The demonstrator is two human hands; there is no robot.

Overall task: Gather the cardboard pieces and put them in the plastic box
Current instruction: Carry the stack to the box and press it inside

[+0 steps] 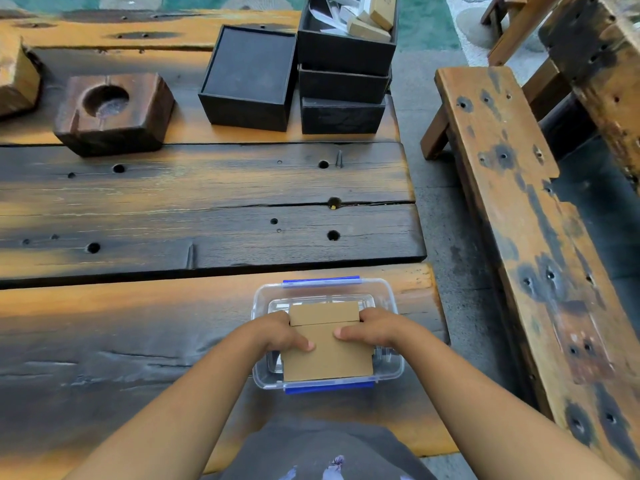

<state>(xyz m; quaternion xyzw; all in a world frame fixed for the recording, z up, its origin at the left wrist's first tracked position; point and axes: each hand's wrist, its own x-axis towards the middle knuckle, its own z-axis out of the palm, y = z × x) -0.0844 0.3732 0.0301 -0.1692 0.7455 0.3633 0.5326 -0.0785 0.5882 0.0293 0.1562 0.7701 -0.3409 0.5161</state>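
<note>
A clear plastic box (391,296) with blue clips stands near the front edge of the wooden table. A stack of brown cardboard pieces (327,355) sits over and partly inside the box's opening. My left hand (280,332) grips the stack's left side, thumb on top. My right hand (370,329) grips its right side the same way. A smaller cardboard piece (323,312) shows at the far end of the stack, between my fingers.
Black boxes stand at the back: one lone box (247,77) and a stack of three (343,84), the top one holding more cardboard pieces (375,19). A dark wooden block with a round hollow (110,112) lies at left. A wooden bench (519,216) runs along the right.
</note>
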